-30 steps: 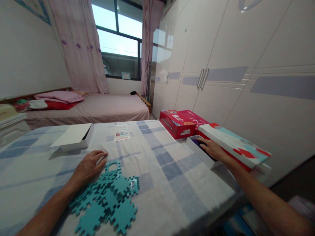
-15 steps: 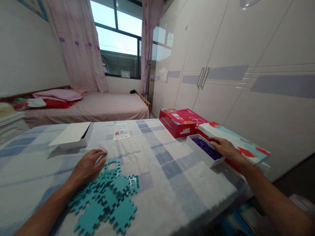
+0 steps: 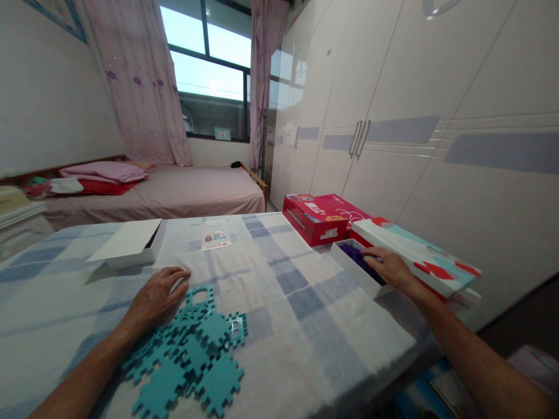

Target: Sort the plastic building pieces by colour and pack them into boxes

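My left hand (image 3: 159, 294) rests on the tablecloth, palm down, with its fingers loosely stretched out and the thumb apart. It holds nothing. Right beside it, and partly under the wrist, lies a heap of teal foam-like interlocking pieces (image 3: 213, 329) with notched edges, some with cut-out holes. On the right, my right hand (image 3: 388, 267) reaches over a small white open box (image 3: 369, 285). Inside are dark purple pieces (image 3: 356, 256), whose shapes I cannot make out. The fingers of this hand are stretched forward at the pieces; the fingertips are partly hidden.
Behind the white box stand a red carton (image 3: 312, 221) and a white, teal and red box (image 3: 430, 256). A white lid-like box (image 3: 131, 244) lies far left, and a printed card (image 3: 216, 235) sits near the back edge. Beyond are a bed (image 3: 196, 186) and wardrobe doors (image 3: 393, 87).
My right hand has shifted a little to the left, further over the purple pieces in the white box. My left hand and the teal heap have stayed put.
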`<state>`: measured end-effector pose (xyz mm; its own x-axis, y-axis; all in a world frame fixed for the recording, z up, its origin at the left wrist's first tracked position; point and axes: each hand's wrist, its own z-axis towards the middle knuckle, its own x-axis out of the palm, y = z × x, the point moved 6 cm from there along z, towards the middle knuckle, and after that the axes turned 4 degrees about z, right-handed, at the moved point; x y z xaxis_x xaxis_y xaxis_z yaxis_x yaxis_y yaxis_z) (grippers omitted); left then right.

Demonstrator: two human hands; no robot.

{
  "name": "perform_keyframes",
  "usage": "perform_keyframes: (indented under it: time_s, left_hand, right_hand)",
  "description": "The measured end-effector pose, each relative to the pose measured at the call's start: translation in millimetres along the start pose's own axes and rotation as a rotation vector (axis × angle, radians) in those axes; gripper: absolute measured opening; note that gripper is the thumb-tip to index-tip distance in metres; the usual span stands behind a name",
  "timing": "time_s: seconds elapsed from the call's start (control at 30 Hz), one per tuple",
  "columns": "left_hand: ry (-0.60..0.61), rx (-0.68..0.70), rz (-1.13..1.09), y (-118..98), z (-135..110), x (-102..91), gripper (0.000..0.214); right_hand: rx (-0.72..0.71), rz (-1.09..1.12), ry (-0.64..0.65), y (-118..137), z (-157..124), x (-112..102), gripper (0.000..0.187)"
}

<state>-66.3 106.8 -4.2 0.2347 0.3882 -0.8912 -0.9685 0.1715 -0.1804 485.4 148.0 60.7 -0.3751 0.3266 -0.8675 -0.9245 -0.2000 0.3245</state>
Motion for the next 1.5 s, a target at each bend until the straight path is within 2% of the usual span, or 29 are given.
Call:
perform_keyframes:
  time_s: [0.1, 0.2, 0.33, 0.5, 0.7, 0.9, 0.97, 1.07, 1.17, 1.27, 1.37, 1.5]
  left_hand:
    - [-0.001, -0.002, 0.001, 0, 0, -0.1, 0.044]
    - [0.005, -0.007, -0.001, 1, 0, 0.4, 0.045]
    - [0.012, -0.008, -0.005, 1, 0, 0.9, 0.044]
    - [-0.002, -0.001, -0.013, 2, 0, 1.3, 0.043]
    - [-0.006, -0.003, -0.008, 4, 0, 2.9, 0.041]
    - [0.002, 0.009, -0.002, 3, -1, 2.6, 0.045]
    - [0.009, 0.003, -0.003, 3, -1, 2.8, 0.046]
    - [0.011, -0.008, -0.001, 3, -1, 2.8, 0.045]
    - [0.008, -0.002, 0.003, 3, -1, 2.6, 0.044]
    - [0.01, 0.004, 0.005, 4, -1, 2.6, 0.045]
    - [0.017, 0.004, 0.002, 3, -1, 2.6, 0.045]
    - [0.032, -0.006, -0.002, 2, 0, 2.5, 0.046]
  right_hand:
    - [0.096, 0.041, -0.084, -6, 4, -4, 0.032]
    - [0.076, 0.078, -0.058, -1, 11, 3, 0.033]
    - [0.068, -0.022, -0.002, 3, 19, 13, 0.028]
    - [0.134, -0.112, -0.044, -2, 22, 13, 0.027]
    - [0.195, 0.025, -0.085, 4, 29, 11, 0.026]
    - [0.343, 0.11, -0.183, -20, 26, -19, 0.025]
    - [0.362, 0.242, -0.17, -28, 24, -22, 0.029]
    - [0.376, 0.358, -0.095, -31, 22, -13, 0.033]
    - [0.332, 0.212, -0.075, -21, 22, -3, 0.029]
    - [0.195, 0.082, -0.056, -3, 23, 7, 0.03]
    - [0.045, -0.008, 0.04, 11, 23, 20, 0.034]
    - [-0.069, -0.125, 0.062, 14, 24, 26, 0.034]
